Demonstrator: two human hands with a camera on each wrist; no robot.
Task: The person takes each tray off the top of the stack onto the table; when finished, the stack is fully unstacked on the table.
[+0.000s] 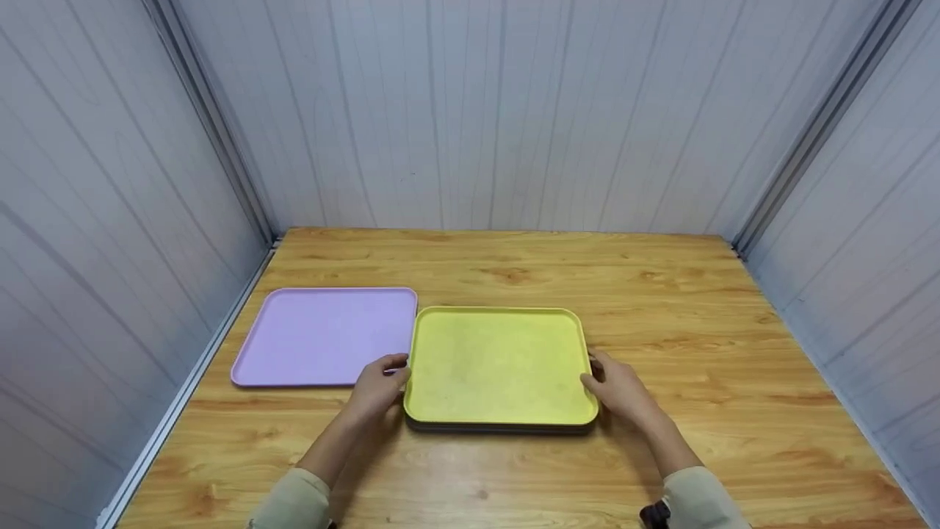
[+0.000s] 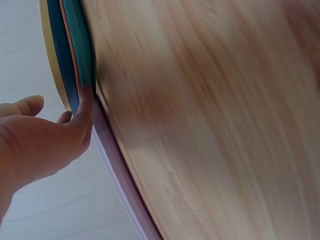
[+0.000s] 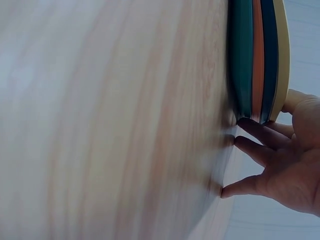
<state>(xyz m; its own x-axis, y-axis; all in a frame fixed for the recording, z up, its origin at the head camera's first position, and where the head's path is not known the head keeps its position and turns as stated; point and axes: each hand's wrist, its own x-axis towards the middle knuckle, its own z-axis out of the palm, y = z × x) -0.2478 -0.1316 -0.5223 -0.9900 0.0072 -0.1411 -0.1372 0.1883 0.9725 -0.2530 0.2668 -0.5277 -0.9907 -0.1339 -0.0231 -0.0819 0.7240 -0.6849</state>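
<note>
A stack of trays [image 1: 499, 367], yellow on top, lies near the middle of the table [image 1: 698, 308], just right of a purple tray [image 1: 323, 334]. The left hand [image 1: 378, 386] is set against the stack's left edge, the right hand [image 1: 620, 389] against its right edge, fingers [image 3: 257, 132] spread and fairly straight, touching the rims, not yet clamped. The trays are judged stiff, light and smooth, possibly slippery; the top rim is best pinched at opposite edges.

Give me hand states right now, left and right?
Left hand: open, fingertips against the left edge of the tray stack, yellow tray on top.
Right hand: open, straight fingers touching the stack's right edge.
</note>
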